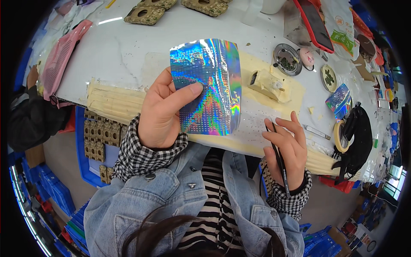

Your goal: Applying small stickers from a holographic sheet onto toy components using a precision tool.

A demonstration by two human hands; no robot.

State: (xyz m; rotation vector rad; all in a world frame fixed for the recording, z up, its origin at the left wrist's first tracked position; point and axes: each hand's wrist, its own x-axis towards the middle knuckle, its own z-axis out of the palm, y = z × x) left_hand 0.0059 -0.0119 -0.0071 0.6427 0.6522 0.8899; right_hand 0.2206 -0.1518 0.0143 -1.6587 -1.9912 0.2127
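Note:
My left hand (159, 112) pinches a shiny holographic sheet (209, 88) between thumb and fingers, raised above the near part of the table. Rows of small marks cover the sheet, and its right side is creased. In my right hand (291, 150) is a pair of slim black tweezers (281, 165), their tips pointing up and away from me, apart from the sheet. Beyond that hand, a block wrapped in cream tape (269, 87), with a small white peg on it, rests on a cream-taped patch of the table.
Round dishes with dark bits, one metal (287, 60) and one pale (329, 78), sit at the right. Past them lies a red-edged phone (314, 26). Camouflage-patterned cases (147, 13) lie at the back; more fill a blue tray (81, 150) below left. Another person's sleeve (32, 111) shows far left.

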